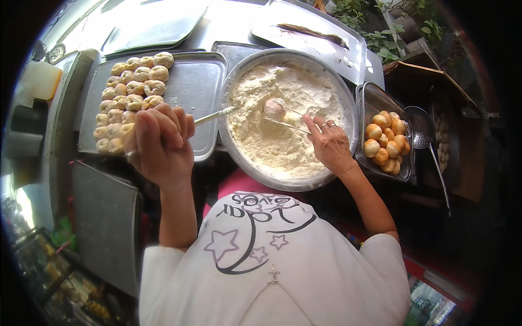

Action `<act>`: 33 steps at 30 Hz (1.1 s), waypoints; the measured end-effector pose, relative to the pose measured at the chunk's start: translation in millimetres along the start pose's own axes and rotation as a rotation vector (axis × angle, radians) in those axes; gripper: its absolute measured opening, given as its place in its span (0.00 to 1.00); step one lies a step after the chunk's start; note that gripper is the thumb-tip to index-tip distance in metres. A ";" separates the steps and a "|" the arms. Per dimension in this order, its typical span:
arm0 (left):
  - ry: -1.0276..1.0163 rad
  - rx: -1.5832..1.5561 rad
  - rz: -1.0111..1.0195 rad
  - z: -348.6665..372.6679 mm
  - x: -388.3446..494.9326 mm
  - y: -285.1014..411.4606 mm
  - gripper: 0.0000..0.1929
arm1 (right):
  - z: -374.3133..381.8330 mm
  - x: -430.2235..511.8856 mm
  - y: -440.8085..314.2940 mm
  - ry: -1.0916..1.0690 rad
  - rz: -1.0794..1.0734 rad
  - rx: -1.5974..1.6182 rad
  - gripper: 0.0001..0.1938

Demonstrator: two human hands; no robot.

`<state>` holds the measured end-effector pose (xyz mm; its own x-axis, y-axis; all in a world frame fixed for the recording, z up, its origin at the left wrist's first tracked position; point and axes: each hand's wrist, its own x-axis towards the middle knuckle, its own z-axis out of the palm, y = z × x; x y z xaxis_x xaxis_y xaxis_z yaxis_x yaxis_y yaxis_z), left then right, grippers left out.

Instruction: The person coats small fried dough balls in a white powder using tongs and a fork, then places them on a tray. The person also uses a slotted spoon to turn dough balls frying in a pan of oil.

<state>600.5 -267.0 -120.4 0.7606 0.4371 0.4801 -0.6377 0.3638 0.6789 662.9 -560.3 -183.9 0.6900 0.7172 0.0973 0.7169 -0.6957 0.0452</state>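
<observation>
A round metal basin (346,102) of pale, powdery filling stands before me. My right hand (331,142) holds thin metal tongs (289,126), whose two arms lie around a powder-coated ball (274,109) in the basin. Raised at the left, my left hand (161,142) is closed on a stick-like utensil (214,116); its powdery tip is over the basin's left rim. Behind that hand, a metal tray (191,81) holds rows of coated, bun-like pieces (134,87), some of them dented. My fingers hide part of the nearest rows.
To the right, a wire mesh basket (365,106) holds browned round buns (383,134), beside a perforated metal skimmer (420,126). More metal trays (155,24) lie at the back, one bearing a dark, long object (314,32). A dark metal panel (106,220) leans at the lower left.
</observation>
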 end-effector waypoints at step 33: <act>-0.171 0.178 -0.248 44.1 22.9 -23.9 0.25 | -22.3 -4.8 9.4 -0.127 0.097 0.283 0.25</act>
<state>638.6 -302.0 -101.2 0.9088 0.2041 0.3639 -0.4109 0.2864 0.8655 664.1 -571.1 -161.8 0.7505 0.6598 -0.0380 0.6344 -0.7354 -0.2380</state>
